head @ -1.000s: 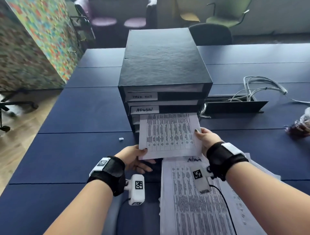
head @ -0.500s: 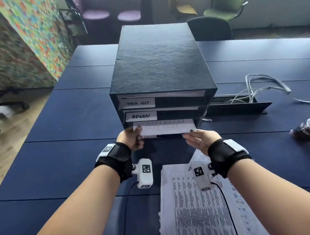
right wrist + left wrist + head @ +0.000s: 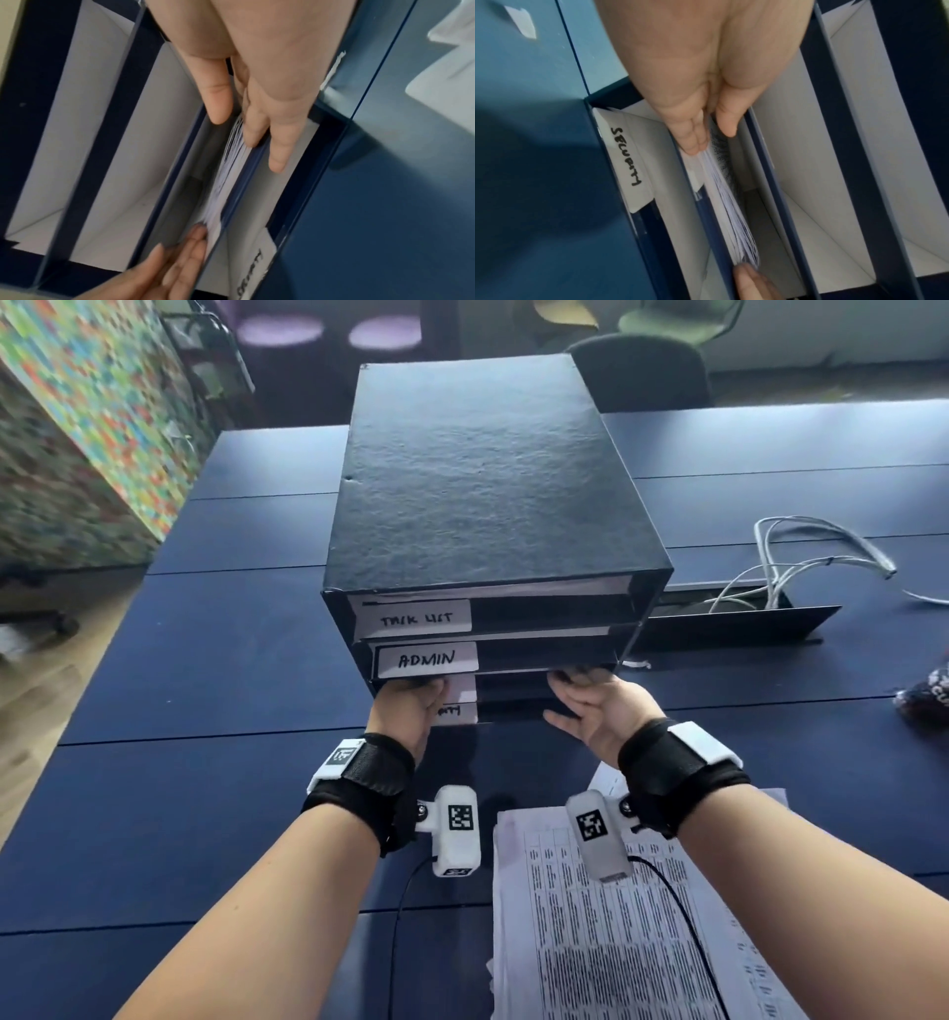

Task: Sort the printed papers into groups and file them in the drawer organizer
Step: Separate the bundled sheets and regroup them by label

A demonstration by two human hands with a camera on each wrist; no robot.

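- Head view: your left hand [image 3: 411, 711] and right hand [image 3: 598, 706] reach into the third slot of the drawer organizer [image 3: 482, 505], under the ADMIN label [image 3: 426, 658]; the fingertips are hidden inside.
- Left wrist view: the paper stack [image 3: 727, 203] lies flat in that slot, long axis running into the box, near edge toward you. The slot below carries a handwritten label [image 3: 626, 156], not fully legible.
- Your left fingers [image 3: 693, 138] are straight beneath the stack's corner, thumb on top: a flat pinch on the sheets.
- Right wrist view: the right fingers [image 3: 257, 125] lie straight along the stack's other end, thumb apart from them on the opposite face; I cannot tell whether it presses.
- Organizer: dark textured board outside, smooth white inside, thin blue shelves.
- More printed sheets [image 3: 616, 942], dense with table rows, lie on the navy table [image 3: 205, 660] below your wrists.
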